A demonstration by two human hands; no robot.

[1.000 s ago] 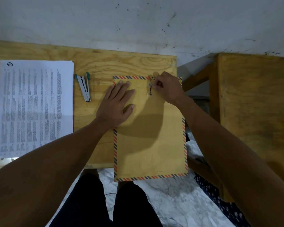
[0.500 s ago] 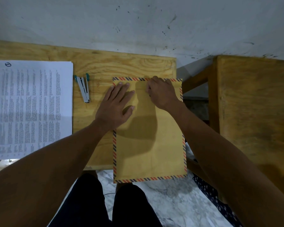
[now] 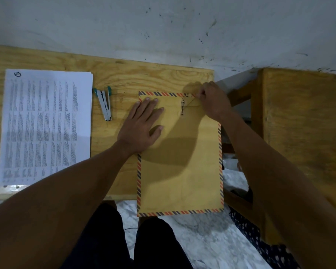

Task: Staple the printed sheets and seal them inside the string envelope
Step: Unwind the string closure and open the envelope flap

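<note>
My left hand (image 3: 142, 126) lies flat, fingers spread, on the envelope's (image 3: 180, 162) upper left. My right hand (image 3: 211, 101), at one o'clock, pinches the string (image 3: 190, 102) pulled from the two buttons. The sheets (image 3: 45, 125) lie at nine o'clock, the stapler (image 3: 104, 102) between, on the table (image 3: 144, 78).

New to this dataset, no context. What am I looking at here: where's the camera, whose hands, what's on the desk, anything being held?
There is no robot: one camera worn on a person's head looks down at their bare arms. The left hand lies flat on a brown string envelope with a striped border, which overhangs the wooden desk. The right hand pinches the closure string near the envelope's top edge. On the desk to the left lie a small stapler and a stack of printed sheets, neither being touched.
</note>
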